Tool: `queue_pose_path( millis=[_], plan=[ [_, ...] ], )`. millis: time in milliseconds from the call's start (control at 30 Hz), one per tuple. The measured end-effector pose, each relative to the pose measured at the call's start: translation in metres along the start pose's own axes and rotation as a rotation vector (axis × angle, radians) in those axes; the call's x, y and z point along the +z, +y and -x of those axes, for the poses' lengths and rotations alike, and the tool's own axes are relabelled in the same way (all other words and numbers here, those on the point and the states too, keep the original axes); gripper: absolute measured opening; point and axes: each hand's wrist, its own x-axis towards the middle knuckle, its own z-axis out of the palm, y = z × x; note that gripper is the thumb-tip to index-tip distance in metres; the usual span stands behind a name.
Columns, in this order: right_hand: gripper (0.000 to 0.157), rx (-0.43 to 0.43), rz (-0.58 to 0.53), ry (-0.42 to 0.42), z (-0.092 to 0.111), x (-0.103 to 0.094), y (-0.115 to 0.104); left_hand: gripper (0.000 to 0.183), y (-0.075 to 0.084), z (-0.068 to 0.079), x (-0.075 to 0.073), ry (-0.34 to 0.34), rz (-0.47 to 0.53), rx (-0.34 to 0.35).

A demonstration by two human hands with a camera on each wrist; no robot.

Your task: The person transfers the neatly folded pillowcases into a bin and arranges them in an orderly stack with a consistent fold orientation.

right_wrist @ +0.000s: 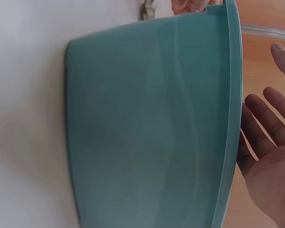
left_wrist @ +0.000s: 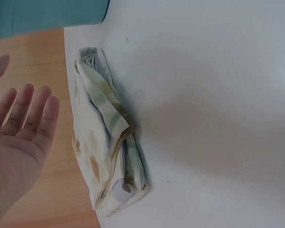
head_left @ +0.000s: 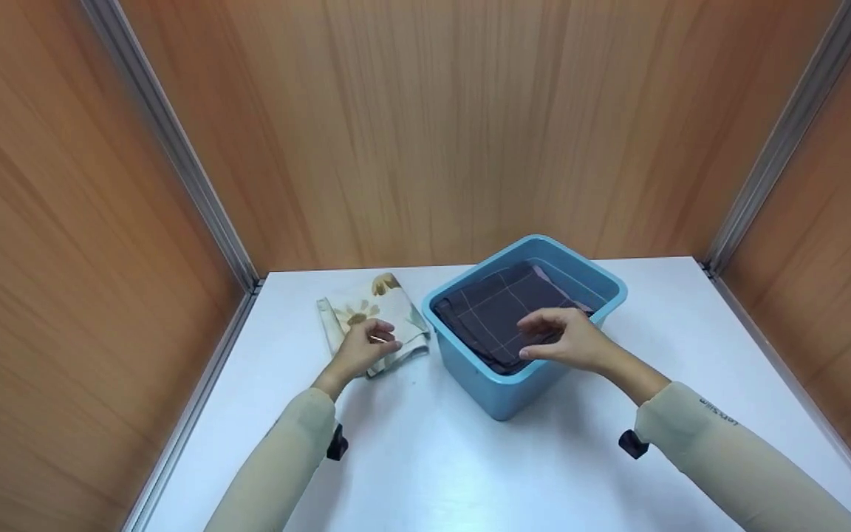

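Note:
A folded cream cloth with a flower print [head_left: 402, 310] lies on the table, left of a blue plastic bin [head_left: 496, 395]. Inside the bin is a dark checked cloth [head_left: 496, 307], folded fairly flat. My left hand [head_left: 361, 349] hovers over the near side of the flowered cloth; the left wrist view shows its fingers [left_wrist: 24, 111] loosely spread, apart from the cloth. Above the bin's near right part hangs my right hand [head_left: 569, 340], its fingers gently bent with nothing between them. In the right wrist view the bin's wall hides part of those fingers [right_wrist: 266, 121].
The white table [head_left: 425, 473] is bounded by wood-grain panels [head_left: 462, 133] at the back and both sides. Grey metal strips [head_left: 182, 148] run along the corners. Small black devices [head_left: 633, 444] sit at the wrists, under the sleeves.

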Motion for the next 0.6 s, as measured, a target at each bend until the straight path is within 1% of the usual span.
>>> queue_pose_path(
  millis=[233, 467, 600],
  plan=[
    [0.048, -0.047, 0.007, -0.055, 0.002, 0.003, 0.002, 0.032, -0.017, -0.002, 0.002, -0.003, -0.022, 0.049],
    [0.047, -0.024, 0.024, -0.113, 0.003, 0.007, 0.005, 0.039, -0.034, -0.002, 0.003, -0.026, -0.051, 0.047],
    [0.047, -0.050, 0.031, -0.154, 0.003, 0.009, 0.007, 0.043, -0.040, -0.002, 0.001, -0.012, -0.099, 0.035]
  ],
)
